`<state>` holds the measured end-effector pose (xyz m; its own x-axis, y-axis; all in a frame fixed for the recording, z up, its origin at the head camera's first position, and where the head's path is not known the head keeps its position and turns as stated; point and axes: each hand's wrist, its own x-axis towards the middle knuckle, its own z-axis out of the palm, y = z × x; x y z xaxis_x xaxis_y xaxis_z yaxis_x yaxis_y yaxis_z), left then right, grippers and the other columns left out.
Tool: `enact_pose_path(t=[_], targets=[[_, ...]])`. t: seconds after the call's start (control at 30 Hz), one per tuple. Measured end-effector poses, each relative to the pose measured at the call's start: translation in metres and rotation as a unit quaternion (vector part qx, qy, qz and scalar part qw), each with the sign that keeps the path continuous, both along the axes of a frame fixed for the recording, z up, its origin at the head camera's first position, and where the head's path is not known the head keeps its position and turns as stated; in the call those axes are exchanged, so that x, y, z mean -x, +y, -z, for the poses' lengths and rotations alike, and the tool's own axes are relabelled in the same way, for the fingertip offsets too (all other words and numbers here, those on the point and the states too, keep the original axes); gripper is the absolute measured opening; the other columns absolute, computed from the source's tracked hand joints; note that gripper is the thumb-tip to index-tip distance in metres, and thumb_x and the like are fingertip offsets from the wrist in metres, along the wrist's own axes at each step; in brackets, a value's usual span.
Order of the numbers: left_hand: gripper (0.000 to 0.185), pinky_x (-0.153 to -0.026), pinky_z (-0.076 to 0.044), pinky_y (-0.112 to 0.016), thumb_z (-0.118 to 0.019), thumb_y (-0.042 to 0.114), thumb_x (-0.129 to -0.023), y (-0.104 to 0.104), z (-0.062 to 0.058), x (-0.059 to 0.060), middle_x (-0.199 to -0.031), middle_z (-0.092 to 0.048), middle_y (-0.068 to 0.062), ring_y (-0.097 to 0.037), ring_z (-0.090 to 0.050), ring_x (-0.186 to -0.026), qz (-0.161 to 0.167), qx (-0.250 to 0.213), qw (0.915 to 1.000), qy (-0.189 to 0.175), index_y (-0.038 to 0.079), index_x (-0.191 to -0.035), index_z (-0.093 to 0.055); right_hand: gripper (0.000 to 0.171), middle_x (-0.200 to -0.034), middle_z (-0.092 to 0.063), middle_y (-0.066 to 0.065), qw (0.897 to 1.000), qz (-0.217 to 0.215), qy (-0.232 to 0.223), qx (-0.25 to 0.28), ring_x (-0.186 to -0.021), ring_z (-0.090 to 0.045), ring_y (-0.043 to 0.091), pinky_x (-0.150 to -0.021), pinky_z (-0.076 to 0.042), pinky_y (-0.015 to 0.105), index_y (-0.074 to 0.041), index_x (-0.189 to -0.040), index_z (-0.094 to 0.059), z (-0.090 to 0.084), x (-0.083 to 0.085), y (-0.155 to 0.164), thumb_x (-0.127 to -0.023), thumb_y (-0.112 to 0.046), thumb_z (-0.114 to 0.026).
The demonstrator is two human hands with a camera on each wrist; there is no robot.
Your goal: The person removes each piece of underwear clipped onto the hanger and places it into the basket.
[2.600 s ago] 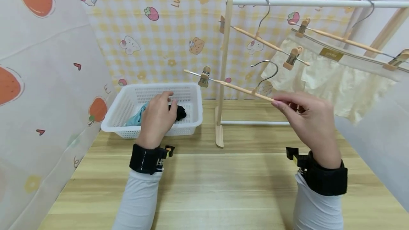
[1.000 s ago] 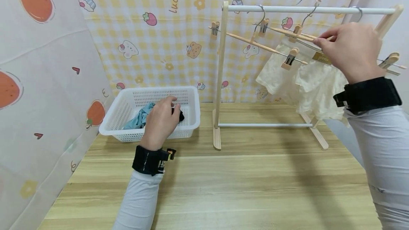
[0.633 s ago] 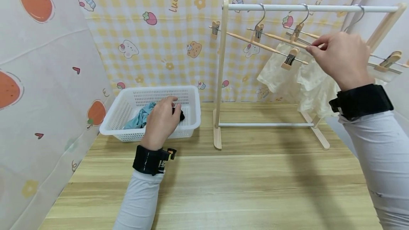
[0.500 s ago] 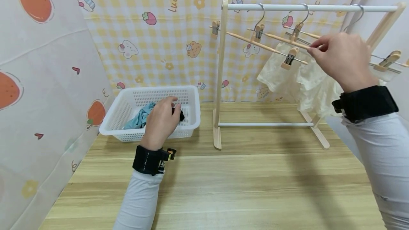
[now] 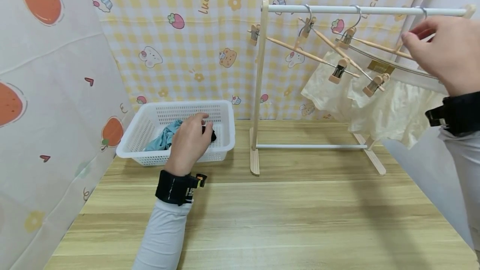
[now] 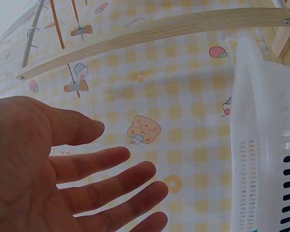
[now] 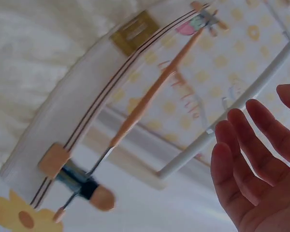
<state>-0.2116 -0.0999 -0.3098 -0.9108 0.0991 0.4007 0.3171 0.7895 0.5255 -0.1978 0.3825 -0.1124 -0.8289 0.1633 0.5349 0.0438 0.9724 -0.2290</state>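
Right hand (image 5: 448, 53): fingers spread and relaxed, holding nothing; raised at the right end of the rail, just clear of the nearest wooden hanger (image 5: 378, 47).
Left hand (image 5: 189, 143): fingers straight and loose in the wrist view, gripping nothing; poised over the white basket (image 5: 225, 130), above the black cloth (image 5: 212, 134).
Basket: stands at the desk's (image 5: 281, 216) far left corner; blue cloth (image 5: 161, 138) lies inside beside the black one.
Empty hangers: two clip hangers (image 5: 326, 47) hook on the white rail (image 5: 360, 10), tilted.
Rack (image 5: 258, 86): stands along the desk's far edge.
Cream garment (image 5: 375, 103): clipped to the nearest hanger, hanging below the right hand.
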Motion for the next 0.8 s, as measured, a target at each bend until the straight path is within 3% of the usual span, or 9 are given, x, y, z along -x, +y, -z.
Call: enact_pose_path(t=[0.03,0.17,0.27,0.37,0.5,0.63,0.8], targets=[[0.043,-0.071,-0.06,-0.05,-0.051,0.025,-0.113,0.0,0.0,0.0,-0.133,-0.071,-0.024,-0.04,-0.071,-0.106,0.001,0.0,1.0,0.0,0.0,-0.147,-0.063,0.055,-0.13,-0.062,0.04,1.0,0.003,-0.005,0.004,-0.081,-0.049,0.021,-0.067,-0.029,0.033,0.012,-0.133,-0.062,0.0,0.003,0.005,-0.109,-0.035,-0.047],[0.043,-0.074,-0.06,-0.052,-0.052,0.025,-0.113,0.0,-0.001,-0.001,-0.133,-0.071,-0.024,-0.04,-0.071,-0.108,0.002,-0.001,1.0,-0.002,0.0,-0.146,-0.063,0.059,-0.134,-0.054,0.046,0.997,0.017,-0.074,-0.01,-0.102,-0.051,0.059,-0.08,-0.042,0.056,0.019,-0.137,-0.052,0.003,0.018,0.028,-0.109,-0.034,-0.048],[0.043,-0.077,-0.061,-0.053,-0.052,0.025,-0.113,0.0,-0.001,-0.001,-0.133,-0.071,-0.023,-0.04,-0.07,-0.111,0.003,-0.002,1.0,-0.005,0.0,-0.146,-0.063,0.061,-0.136,-0.053,0.048,0.991,-0.001,-0.128,-0.046,-0.117,-0.051,0.067,-0.093,-0.042,0.072,0.02,-0.14,-0.046,0.009,0.031,0.046,-0.11,-0.033,-0.05],[0.043,-0.079,-0.061,-0.053,-0.052,0.025,-0.113,0.0,0.0,-0.001,-0.133,-0.071,-0.023,-0.04,-0.07,-0.112,0.002,-0.004,1.0,-0.008,0.0,-0.146,-0.063,0.052,-0.13,-0.059,0.046,0.988,-0.024,-0.14,-0.066,-0.111,-0.056,0.066,-0.076,-0.05,0.063,0.016,-0.14,-0.051,0.019,0.042,0.059,-0.112,-0.028,-0.053],[0.043,-0.079,-0.061,-0.053,-0.052,0.025,-0.113,0.001,0.0,0.0,-0.134,-0.071,-0.023,-0.04,-0.07,-0.113,0.001,-0.004,0.9999,-0.012,0.0,-0.146,-0.063,0.037,-0.113,-0.066,0.042,0.993,-0.03,-0.099,-0.064,-0.092,-0.059,0.061,-0.054,-0.039,0.047,0.01,-0.133,-0.062,0.031,0.046,0.065,-0.11,-0.018,-0.056],[0.043,-0.079,-0.061,-0.053,-0.053,0.024,-0.113,0.002,0.0,0.0,-0.134,-0.071,-0.023,-0.04,-0.07,-0.112,0.001,-0.004,0.9999,-0.012,0.0,-0.147,-0.063,0.03,-0.105,-0.066,0.041,0.996,-0.026,-0.063,-0.063,-0.084,-0.057,0.061,-0.051,-0.037,0.048,0.008,-0.129,-0.066,0.035,0.044,0.064,-0.109,-0.013,-0.057],[0.042,-0.077,-0.061,-0.052,-0.053,0.023,-0.113,0.003,0.0,0.0,-0.133,-0.071,-0.024,-0.041,-0.07,-0.111,0.001,-0.003,1.0,-0.007,-0.001,-0.146,-0.063,0.03,-0.104,-0.066,0.04,0.995,-0.011,-0.071,-0.072,-0.08,-0.057,0.056,-0.052,-0.038,0.049,0.009,-0.129,-0.065,0.032,0.045,0.059,-0.11,-0.014,-0.057]])
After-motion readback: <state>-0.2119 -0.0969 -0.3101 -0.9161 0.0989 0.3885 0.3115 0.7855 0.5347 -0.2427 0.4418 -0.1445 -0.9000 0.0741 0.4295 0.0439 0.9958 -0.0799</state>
